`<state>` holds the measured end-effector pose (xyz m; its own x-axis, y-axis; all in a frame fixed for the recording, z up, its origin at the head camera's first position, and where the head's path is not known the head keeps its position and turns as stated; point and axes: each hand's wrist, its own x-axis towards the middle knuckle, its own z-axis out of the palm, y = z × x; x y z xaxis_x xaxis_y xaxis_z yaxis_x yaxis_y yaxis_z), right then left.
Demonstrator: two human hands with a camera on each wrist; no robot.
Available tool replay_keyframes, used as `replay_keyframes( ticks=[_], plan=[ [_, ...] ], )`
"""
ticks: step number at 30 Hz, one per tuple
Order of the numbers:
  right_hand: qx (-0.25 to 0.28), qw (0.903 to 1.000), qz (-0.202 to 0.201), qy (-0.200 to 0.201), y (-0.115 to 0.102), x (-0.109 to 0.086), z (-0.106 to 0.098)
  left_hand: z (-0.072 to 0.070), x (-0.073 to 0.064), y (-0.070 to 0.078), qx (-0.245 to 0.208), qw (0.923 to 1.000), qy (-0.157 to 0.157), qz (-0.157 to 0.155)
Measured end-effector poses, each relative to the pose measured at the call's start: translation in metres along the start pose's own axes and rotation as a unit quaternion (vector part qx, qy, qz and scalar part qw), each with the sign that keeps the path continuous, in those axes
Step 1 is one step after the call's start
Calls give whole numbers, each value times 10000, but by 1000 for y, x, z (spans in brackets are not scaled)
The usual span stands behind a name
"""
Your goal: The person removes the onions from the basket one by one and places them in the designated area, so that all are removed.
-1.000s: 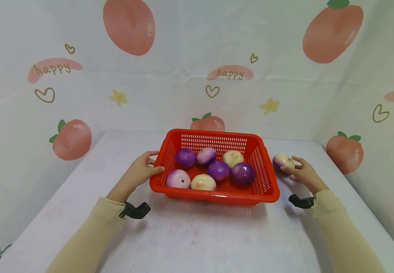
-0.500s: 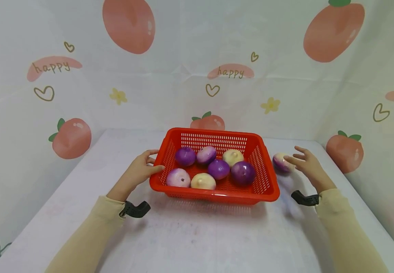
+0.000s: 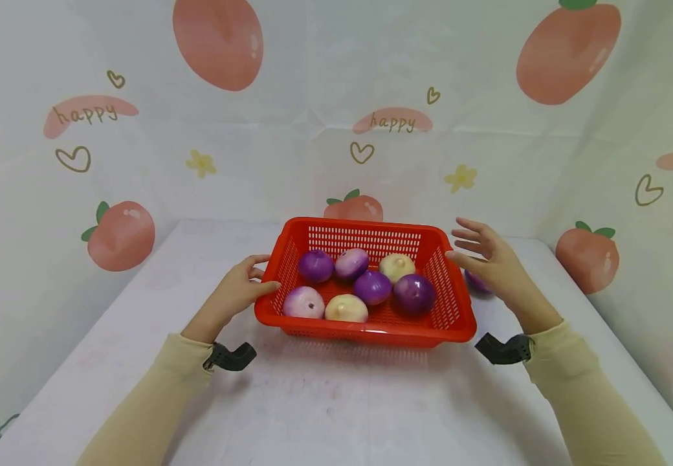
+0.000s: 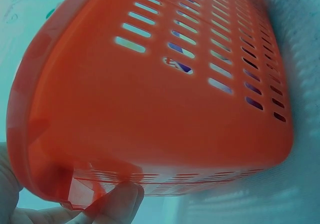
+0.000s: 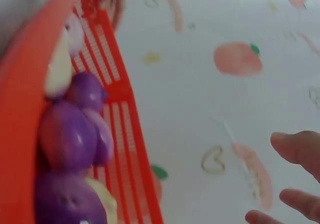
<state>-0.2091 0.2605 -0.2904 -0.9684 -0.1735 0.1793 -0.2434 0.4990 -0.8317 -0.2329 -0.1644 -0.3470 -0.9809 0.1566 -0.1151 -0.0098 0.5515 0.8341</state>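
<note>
our left hand (image 3: 236, 290) grips the red basket (image 3: 365, 332) at nine o'clock; our right hand (image 3: 496, 266), fingers apart, hovers near three o'clock.

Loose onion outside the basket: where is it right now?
In the head view, the loose onion lies on the table just beyond the red basket's right side, partly hidden by the right hand.

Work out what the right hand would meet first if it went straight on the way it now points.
The right hand would probably meet the red basket first, near its far right corner; height is unclear, so it might pass above and reach the patterned backdrop instead.
</note>
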Motion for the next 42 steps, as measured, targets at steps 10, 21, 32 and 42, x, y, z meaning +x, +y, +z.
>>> replay_keyframes(
  ticks=[10,21,32,42],
  plan=[
    [92,9953,-497,-821,-21,-2,52,0,0,0,-19,10000,-18,17],
    [190,9823,-652,-1745,-26,8,96,-1,-1,0,-127,9997,-49,184],
    [-448,9717,166,-2313,-24,23,123,-1,0,-2,-72,9999,-52,100],
    [-1130,9593,388,-2560,-20,30,138,0,0,-2,-60,9999,-34,99]
  ],
)
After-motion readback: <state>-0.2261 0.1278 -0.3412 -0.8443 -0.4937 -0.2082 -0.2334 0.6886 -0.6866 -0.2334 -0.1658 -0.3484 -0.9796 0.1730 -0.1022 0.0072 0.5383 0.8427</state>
